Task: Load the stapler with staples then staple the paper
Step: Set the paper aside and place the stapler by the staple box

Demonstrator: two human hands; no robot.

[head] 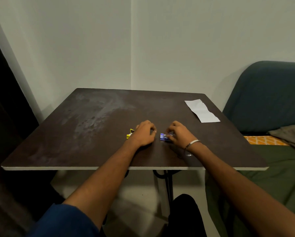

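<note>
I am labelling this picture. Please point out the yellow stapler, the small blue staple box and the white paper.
yellow stapler (130,133): head view, exposed left end.
small blue staple box (163,136): head view, top face.
white paper (201,110): head view, middle.

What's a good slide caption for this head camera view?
Left hand covers a yellow stapler, right hand fingers a small blue staple box; paper waits at the table's far corner.

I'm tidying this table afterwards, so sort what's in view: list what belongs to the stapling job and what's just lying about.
For the job:
stapler, yellow, by the left hand
staple box, blue, under the right hand
paper, far right on the table

Just lying about:
sofa
blanket
</note>
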